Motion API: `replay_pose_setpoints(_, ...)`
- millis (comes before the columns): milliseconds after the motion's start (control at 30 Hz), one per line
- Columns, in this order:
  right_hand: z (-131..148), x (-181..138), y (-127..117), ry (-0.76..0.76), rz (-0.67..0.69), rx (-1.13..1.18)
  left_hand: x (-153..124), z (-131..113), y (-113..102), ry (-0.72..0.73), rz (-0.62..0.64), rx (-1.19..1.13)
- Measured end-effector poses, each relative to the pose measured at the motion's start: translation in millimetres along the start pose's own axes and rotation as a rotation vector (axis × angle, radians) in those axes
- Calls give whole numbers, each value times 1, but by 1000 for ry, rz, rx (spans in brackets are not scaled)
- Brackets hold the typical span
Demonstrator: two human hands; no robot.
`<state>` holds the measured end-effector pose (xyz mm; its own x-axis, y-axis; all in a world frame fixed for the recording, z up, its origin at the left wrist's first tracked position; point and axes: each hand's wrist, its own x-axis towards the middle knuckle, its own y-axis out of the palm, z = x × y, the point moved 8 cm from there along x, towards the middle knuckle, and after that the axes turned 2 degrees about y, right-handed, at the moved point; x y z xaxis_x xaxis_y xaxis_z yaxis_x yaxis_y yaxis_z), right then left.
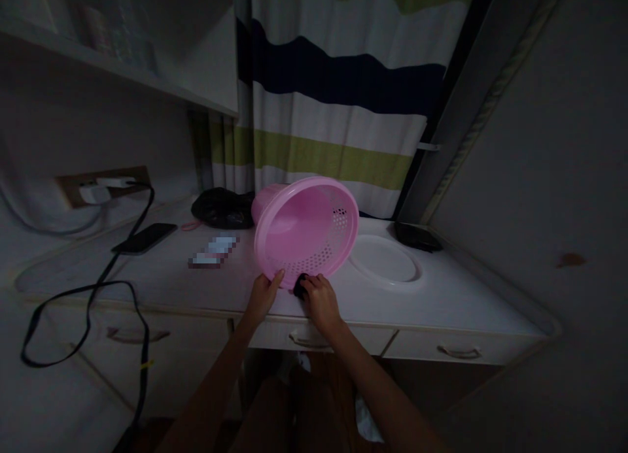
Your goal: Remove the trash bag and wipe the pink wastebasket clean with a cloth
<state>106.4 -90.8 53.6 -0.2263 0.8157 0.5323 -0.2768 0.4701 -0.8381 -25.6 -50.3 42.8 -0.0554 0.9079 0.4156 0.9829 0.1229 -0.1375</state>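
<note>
A glossy pink plastic basket [301, 224] is laid on its side on the white desk [181, 293], near the centre of the view, with its round mouth turned toward the wearer; small holes are seen in its wall from three to six o'clock. Its rim is held at seven o'clock by the left hand [262, 299], thumb over the edge, the other fingers partly hidden. At six o'clock a bunched black item [299, 287] is pinched in the right hand's [322, 302] close-drawn fingers. A white ring [392, 282] is laid flat toward four o'clock. A crumpled black plastic bag [220, 209], contents hidden, is seen at nine o'clock.
</note>
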Motion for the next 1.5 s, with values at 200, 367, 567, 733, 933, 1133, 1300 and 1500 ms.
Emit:
replay_pose_setpoints(200, -37, 1, -7, 44, -12, -46, 0, 1, -2, -5, -21, 32)
replay_pose_setpoints(367, -78, 9, -25, 88, -66, -116, 0, 1, -2, 1, -42, 4)
replay_pose_setpoints(567, -68, 9, -15, 50, -31, -96, -1, 1, 0, -24, -41, -18)
replay_pose_setpoints(733, -31, -1, 1, -39, 7, -32, -2, 4, -6, -4, -79, 30)
replay_pose_setpoints(933, -34, -1, -5, -96, 24, -86, -4, -2, -12, -14, -120, 61)
replay_pose_setpoints(1133, -75, 9, -30, -42, -12, -164, -5, -5, -10, -44, -119, 11)
replay_pose_setpoints(1300, -80, 10, -31, -12, -37, -144, -5, -4, -9, -23, -117, 1)
replay_pose_setpoints(1500, -41, -4, -9, -98, -27, -97, -6, 0, -13, -9, -172, 11)
